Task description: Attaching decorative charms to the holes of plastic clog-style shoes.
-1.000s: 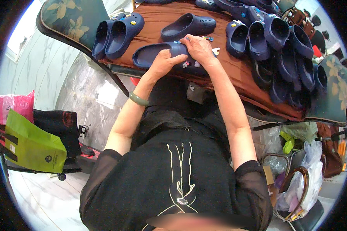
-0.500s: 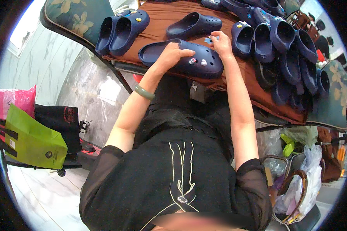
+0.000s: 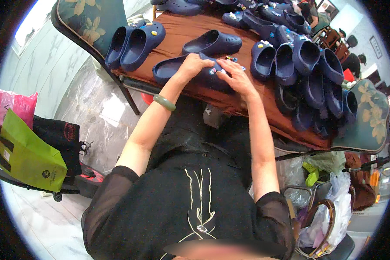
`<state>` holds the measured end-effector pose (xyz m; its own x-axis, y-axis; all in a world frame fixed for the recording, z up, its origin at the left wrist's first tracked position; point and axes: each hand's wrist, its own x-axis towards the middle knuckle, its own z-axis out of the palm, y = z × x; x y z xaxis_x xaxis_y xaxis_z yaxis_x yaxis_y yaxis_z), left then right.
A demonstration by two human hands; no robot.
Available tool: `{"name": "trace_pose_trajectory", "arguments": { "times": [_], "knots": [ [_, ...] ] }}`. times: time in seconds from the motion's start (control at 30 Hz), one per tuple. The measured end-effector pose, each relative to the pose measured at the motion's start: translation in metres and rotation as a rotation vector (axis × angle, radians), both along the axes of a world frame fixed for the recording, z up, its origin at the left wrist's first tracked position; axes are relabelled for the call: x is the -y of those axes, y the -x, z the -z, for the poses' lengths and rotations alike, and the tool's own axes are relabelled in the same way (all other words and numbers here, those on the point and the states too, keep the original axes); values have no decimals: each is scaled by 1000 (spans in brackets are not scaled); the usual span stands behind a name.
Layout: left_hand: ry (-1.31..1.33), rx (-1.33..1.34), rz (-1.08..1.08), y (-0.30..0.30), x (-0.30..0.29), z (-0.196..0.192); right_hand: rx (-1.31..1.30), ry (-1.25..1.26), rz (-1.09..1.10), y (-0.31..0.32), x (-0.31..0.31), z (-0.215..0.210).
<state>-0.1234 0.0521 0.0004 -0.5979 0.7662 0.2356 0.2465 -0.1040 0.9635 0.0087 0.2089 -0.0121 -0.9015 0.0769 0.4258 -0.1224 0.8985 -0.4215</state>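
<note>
Both forearms reach up from the lower edge to the near edge of the bench (image 3: 190,32), which is draped in brown cloth; the left hand (image 3: 194,66), a green bangle (image 3: 164,102) on its wrist, lies palm down with fingers curled over the top of a dark blue clog (image 3: 173,69), pressing on it rather than wrapping round it; the right hand (image 3: 235,78) rests beside it on the same clog's toe end, fingers bent and partly spread, fingertips at a small round charm (image 3: 213,71) fixed to the shoe; whether they pinch anything cannot be told. The clog lies along the near edge of the bench, towards its left half. Behind it a single clog (image 3: 212,42) sits mid-bench, and a pair of clogs (image 3: 134,39) lies at the left corner; a crowded row of clogs (image 3: 307,69) fills the right side, some bearing small coloured charms. Cushioned chairs with a floral pattern (image 3: 89,19) stand at the left corner and the right end. On the floor to the left stand a green paper bag (image 3: 28,154), a black bag (image 3: 58,134) and a pink plastic bag (image 3: 15,106); at lower right plastic bags (image 3: 333,212) hold contents too unclear to tell.
</note>
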Motion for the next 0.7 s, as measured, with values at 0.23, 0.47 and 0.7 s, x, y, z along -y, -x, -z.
{"name": "trace_pose_trajectory", "arguments": {
  "times": [0.23,0.47,0.7],
  "knots": [
    [48,91,-6,8,-3,10,-135,-13,429,5,40,-8],
    [11,228,2,5,-11,3,-211,-228,395,42,13,3],
    [54,78,-87,7,-13,2,-240,36,205,31,16,-9]
  ]
}}
